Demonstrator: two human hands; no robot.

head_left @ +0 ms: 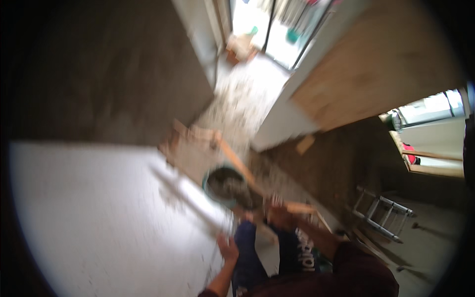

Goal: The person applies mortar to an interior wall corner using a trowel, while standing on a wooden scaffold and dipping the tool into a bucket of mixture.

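Motion blur smears the whole view. Low in the middle, my left hand (228,248) is beside a smooth white surface (99,213); its fingers are too smeared to read. A long grey streak runs up that surface from near this hand, and I cannot tell whether it is a bar or a shadow. My right hand (279,215) is over my dark-trousered leg, close to the bucket; whether it holds anything is unclear. Ahead of my legs stands a round green-rimmed bucket (207,185) with grey, mortar-like material (228,182) in it.
An orange-brown wooden strip (235,158) slants beside the bucket. Rubble or boards (185,136) lie past it on the dusty floor (230,111). A metal ladder (381,213) lies at the right. Bare brown walls (114,74) flank the passage toward a bright glazed opening (277,29).
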